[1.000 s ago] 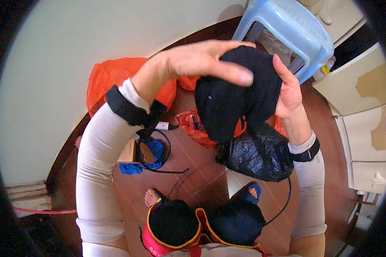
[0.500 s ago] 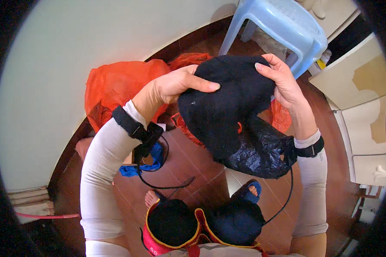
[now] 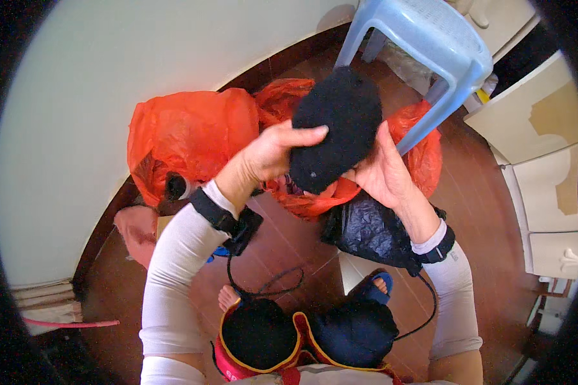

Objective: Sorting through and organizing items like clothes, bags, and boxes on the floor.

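Observation:
A black cloth (image 3: 340, 122), folded into a compact oval with a small pale mark near its lower end, is held up in front of me. My left hand (image 3: 273, 151) is closed on its left side, thumb on top and fingers hidden beneath. At the lower right edge, my right hand (image 3: 382, 170) holds it, thumb along the side and fingers partly under the cloth. Below the cloth lies an open orange plastic bag (image 3: 424, 154), with some contents partly in sight. A black plastic bag (image 3: 372, 234) sits close under my right wrist.
Another orange bag (image 3: 196, 125) stands against the wall at left, beside a pinkish cloth (image 3: 137, 232). A light blue plastic stool (image 3: 430, 38) stands at the far right. Cream cabinet panels (image 3: 533, 115) line the right. Cables hang from my wrist straps.
The black cloth has gone from a wide, hanging piece to a smaller folded oval. My right hand has moved down and left from its top corner, uncovering more of the orange bag.

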{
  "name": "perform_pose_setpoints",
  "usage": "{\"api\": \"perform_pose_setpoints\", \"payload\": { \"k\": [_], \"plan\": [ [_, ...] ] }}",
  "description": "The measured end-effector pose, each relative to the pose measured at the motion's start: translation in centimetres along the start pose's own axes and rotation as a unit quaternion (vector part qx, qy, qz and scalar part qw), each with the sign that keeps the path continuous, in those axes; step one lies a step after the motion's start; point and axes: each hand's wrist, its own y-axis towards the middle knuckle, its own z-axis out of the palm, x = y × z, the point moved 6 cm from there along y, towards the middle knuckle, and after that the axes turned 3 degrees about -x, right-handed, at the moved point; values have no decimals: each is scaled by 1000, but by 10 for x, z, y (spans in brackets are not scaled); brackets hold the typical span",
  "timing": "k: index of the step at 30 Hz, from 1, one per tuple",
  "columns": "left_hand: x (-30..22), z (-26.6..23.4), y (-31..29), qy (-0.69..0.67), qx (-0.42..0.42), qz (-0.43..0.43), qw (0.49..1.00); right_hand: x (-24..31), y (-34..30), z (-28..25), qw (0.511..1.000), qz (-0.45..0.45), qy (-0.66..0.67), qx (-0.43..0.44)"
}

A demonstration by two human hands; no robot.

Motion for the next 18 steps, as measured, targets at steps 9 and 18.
{"api": "perform_pose_setpoints", "payload": {
  "k": [9, 18],
  "plan": [
    [-10, -32, -2, 235, -263, 98, 930, 5, 13, -10, 989, -44, -92, -103],
    [5, 20, -5, 537, -173, 297, 770, -4, 5, 9, 993, -39, -40, -108]
  ]
}}
